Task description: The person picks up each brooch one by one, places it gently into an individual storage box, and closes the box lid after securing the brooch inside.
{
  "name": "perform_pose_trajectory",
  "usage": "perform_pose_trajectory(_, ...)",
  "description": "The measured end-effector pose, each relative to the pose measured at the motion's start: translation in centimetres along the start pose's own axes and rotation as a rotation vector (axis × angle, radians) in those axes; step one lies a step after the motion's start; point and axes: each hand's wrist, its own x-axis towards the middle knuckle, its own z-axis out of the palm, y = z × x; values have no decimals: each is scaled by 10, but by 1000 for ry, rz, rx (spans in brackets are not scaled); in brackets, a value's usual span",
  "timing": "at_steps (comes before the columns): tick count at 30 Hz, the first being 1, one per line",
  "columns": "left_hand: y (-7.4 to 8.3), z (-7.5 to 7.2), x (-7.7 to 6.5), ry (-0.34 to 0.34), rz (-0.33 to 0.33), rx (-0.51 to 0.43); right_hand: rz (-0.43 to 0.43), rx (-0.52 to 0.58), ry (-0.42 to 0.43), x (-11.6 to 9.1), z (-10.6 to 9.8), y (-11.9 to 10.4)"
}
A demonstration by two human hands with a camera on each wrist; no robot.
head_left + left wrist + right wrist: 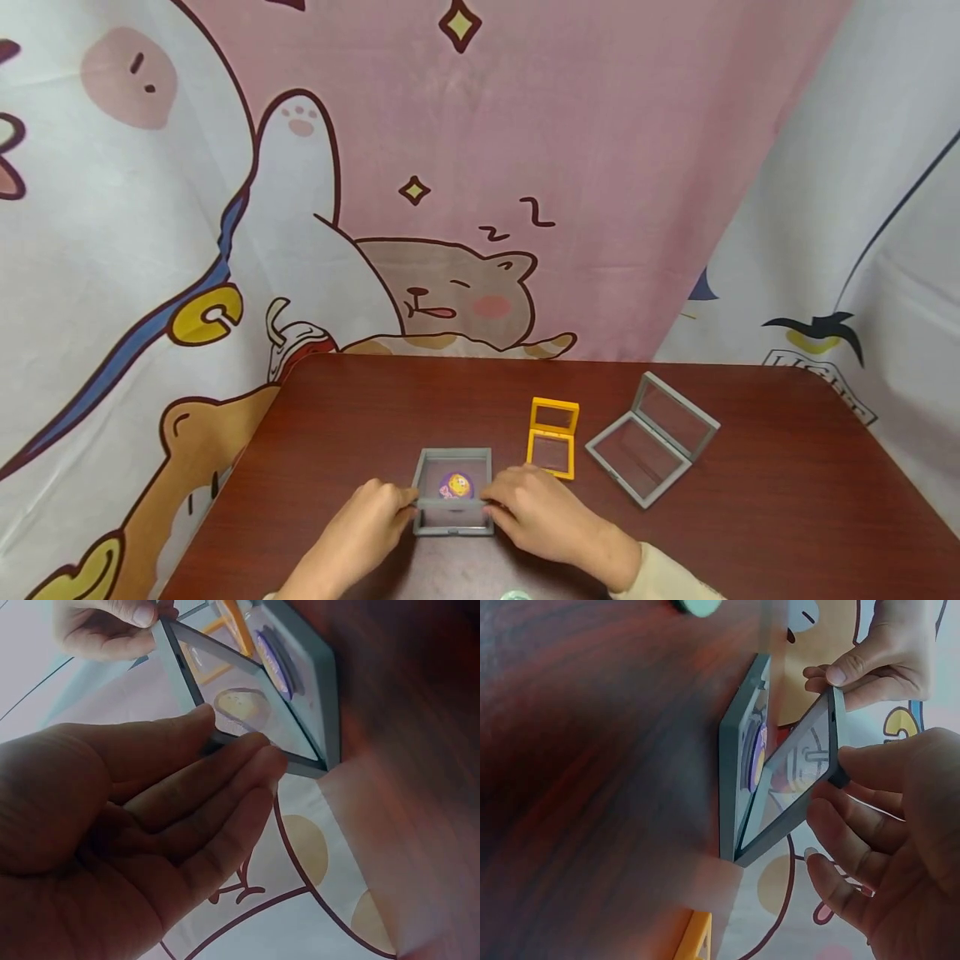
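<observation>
A grey hinged display case [454, 532] with clear film panels lies on the table in front of me, its lid [780, 826] tilted up partway from the hinge at the far side. Inside, against the film, sits a round purple badge [457, 485] with a yellow figure on it. My left hand [372, 518] pinches the lid at its left front corner between thumb and fingers. At the opposite corner my right hand [542, 513] pinches the lid the same way. In the right wrist view the badge [758, 757] rests in the base, below the raised lid.
Behind my right hand stands a small yellow display case [572, 454], opened up. Further right is a larger grey display case [651, 500], also opened, with its lid leaning back. A round pale green object [516, 596] shows at the table's near edge. A patterned curtain [600, 167] hangs behind the table [787, 483].
</observation>
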Motion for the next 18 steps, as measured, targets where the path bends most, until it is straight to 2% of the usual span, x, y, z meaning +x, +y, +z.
perform_pose_trajectory(11, -6, 12, -8, -9, 26, 35, -23, -43, -73, -4, 9, -6)
perform_pose_trajectory(18, -7, 18, -10, 30, 60, 85, -45, -102, -81, -5, 15, -6)
